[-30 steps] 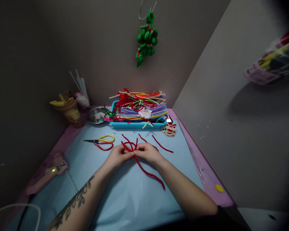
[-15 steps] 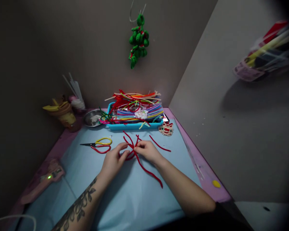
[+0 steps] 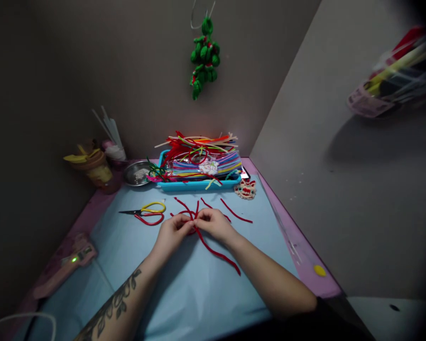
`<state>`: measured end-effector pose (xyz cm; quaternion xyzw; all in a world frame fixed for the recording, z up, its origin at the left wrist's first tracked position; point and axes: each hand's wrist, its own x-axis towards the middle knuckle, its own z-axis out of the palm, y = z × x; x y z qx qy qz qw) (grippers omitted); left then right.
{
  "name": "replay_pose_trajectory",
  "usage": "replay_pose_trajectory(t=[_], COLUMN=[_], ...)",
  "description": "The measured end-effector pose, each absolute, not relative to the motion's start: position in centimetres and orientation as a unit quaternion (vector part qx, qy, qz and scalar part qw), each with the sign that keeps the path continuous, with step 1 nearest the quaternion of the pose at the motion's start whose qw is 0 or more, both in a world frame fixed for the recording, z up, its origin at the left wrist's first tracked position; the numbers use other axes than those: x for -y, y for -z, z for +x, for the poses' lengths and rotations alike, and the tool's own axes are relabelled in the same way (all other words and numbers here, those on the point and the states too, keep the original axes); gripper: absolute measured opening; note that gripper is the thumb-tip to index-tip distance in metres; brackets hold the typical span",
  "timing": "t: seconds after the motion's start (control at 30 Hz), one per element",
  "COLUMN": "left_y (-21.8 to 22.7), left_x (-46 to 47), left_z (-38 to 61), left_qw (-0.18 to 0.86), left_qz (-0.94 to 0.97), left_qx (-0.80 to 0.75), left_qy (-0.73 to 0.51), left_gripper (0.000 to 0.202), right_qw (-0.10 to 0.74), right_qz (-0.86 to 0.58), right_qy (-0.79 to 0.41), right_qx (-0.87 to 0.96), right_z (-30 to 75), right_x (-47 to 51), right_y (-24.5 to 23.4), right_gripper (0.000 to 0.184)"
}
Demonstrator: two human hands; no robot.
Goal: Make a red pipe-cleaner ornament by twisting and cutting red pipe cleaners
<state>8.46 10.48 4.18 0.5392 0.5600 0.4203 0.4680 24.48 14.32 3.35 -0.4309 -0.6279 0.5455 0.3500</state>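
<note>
Red pipe cleaners (image 3: 216,253) cross one another between my two hands above the blue sheet. My left hand (image 3: 173,232) pinches them near the crossing, its thumb and fingers closed. Close beside it, my right hand (image 3: 215,225) is also closed in a pinch on the same bundle. One long end trails toward the lower right, and shorter ends stick up and out behind the fingers. The exact crossing is partly hidden by my fingertips. Loose red pipe cleaners (image 3: 236,211) lie on the sheet just beyond my right hand.
Scissors (image 3: 151,213) with yellow and red handles lie left of my hands. A blue tray (image 3: 199,186) full of pipe cleaners stands behind, beside a metal bowl (image 3: 138,174). A pink glue gun (image 3: 69,270) with a lit green light rests at left.
My left hand has closed from a looser, open pose into a pinch on the red pipe cleaners. Their upper ends have swung to the left, and my hands are closer together.
</note>
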Motion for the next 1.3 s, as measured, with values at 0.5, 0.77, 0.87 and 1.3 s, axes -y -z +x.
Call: replay_pose_trajectory(t=[0.5,0.77,0.87,1.3], left_y=[-3.1,-4.1,-4.6,-4.8], left_x=[-11.1,-11.1,-11.1,-10.7], left_z=[8.1,7.4,7.0,7.0], left_qw=[0.494,0.432,0.402,0.466], left_qz=[0.459,0.424,0.409,0.428], left_qx=[-0.57,-0.579,-0.569,-0.507], left_qy=[-0.469,-0.547,-0.589,-0.586], left_gripper=[0.021,0.036,0.039,0.041], right_qw=[0.384,0.445,0.355,0.249], right_qz=[-0.394,-0.442,-0.421,-0.358], right_qy=[-0.642,-0.691,-0.75,-0.773], right_qx=[0.533,0.359,0.365,0.46], right_z=[24.2,25.1,24.8,23.0], right_x=[-14.4,-15.2,-14.5,-12.2], right_y=[-2.1,-2.6,-2.5,-2.3], right_gripper=[0.021,0.042,0.047,0.028])
